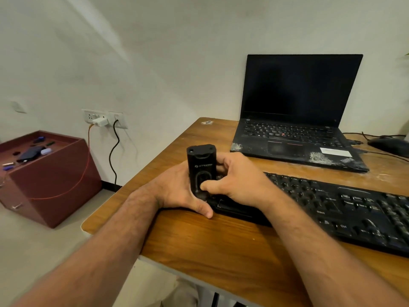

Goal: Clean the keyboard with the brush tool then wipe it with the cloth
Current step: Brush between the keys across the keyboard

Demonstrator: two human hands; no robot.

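Observation:
A black brush tool (201, 165) stands upright at the left end of the black keyboard (345, 207), which lies across the wooden desk (199, 247). My left hand (179, 191) wraps around the tool's left side and back, its thumb resting near the keyboard's corner. My right hand (234, 180) grips the tool from the right, its thumb pressing the oval part on the tool's front. The tool's lower end is hidden between my hands. No cloth is in view.
An open black laptop (296, 120) with a dusty palm rest stands behind the keyboard. A black mouse (389, 145) and cables lie at the far right. Left of the desk sits a maroon cabinet (46, 173) holding small items, below wall sockets (104, 118) with plugged cables.

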